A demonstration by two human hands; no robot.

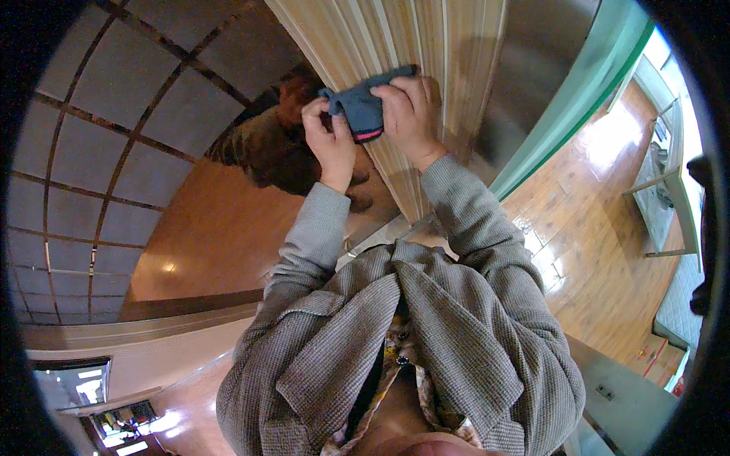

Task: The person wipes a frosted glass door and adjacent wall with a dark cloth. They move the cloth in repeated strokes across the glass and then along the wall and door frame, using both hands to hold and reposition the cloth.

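Note:
A dark blue-grey cloth point(362, 105) with a pink strip along its lower edge lies across a ridged wood-toned panel point(393, 40). My left hand point(331, 142) pinches the cloth's left end between thumb and fingers. With bent fingers, my right hand point(412, 111) grips its right part, close to the ridged surface. Some of the cloth is hidden behind my fingers.
A glossy dark panel point(228, 222) on the left reflects a person and a grid pattern. To the right hangs a green sheet-like strip point(582, 97). Beyond it are a wooden floor point(593, 228), a pale chair-like frame point(676, 188) and a quilted mattress point(678, 308).

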